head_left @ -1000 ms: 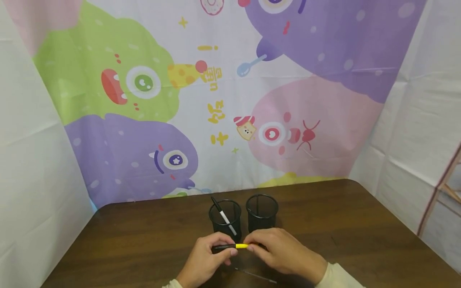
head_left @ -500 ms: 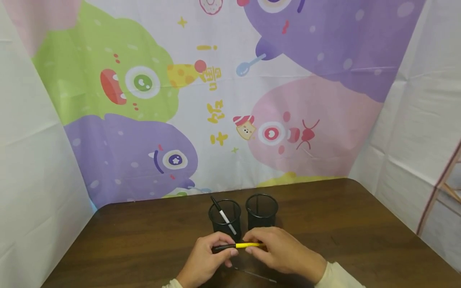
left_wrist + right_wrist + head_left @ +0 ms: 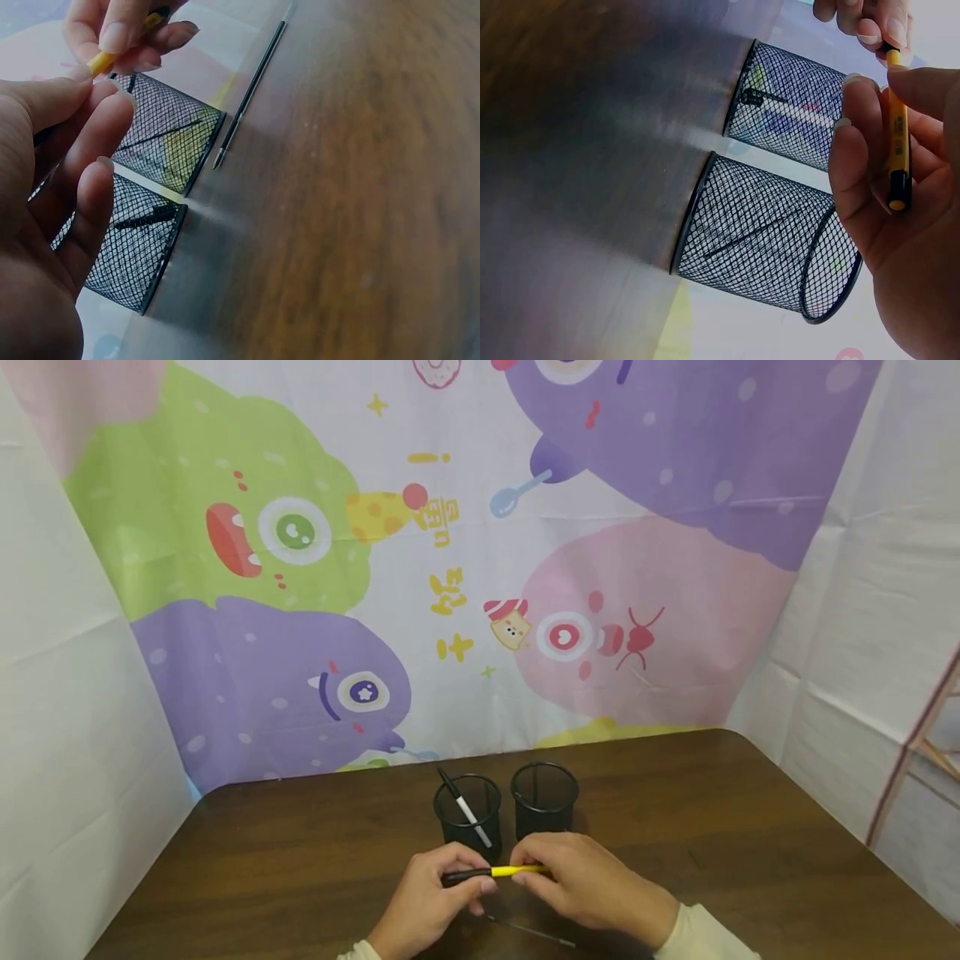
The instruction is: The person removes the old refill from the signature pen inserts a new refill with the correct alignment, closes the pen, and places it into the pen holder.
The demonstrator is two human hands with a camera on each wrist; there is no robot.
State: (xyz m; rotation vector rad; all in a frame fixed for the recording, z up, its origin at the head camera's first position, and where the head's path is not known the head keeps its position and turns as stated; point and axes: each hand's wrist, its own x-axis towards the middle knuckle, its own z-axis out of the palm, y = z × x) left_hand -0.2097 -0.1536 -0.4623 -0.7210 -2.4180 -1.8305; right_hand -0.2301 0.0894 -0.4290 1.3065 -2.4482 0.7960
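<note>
Both hands hold one pen (image 3: 510, 871) level above the table, in front of the two mesh cups. Its black part is pinched between thumb and fingers of the left hand (image 3: 431, 893). The right hand (image 3: 592, 885) pinches the yellow barrel (image 3: 898, 135), whose black-tipped end points back toward the palm in the right wrist view. Fingers hide the place where black and yellow meet in the left wrist view. Below the hands a thin pen refill (image 3: 255, 82), dark with a metal tip, lies on the table.
A black mesh cup (image 3: 447, 828) with a white-and-black marker (image 3: 467, 810) leaning in it stands behind the left hand. Beside it is a second mesh cup (image 3: 545, 821) with nothing seen in it. A cartoon-printed cloth (image 3: 465, 710) hangs along the table's (image 3: 300, 827) back edge.
Compared with one second ago, more of the yellow barrel shows at the right hand, whose fingers have shifted slightly on it. The left hand keeps its grip on the black part.
</note>
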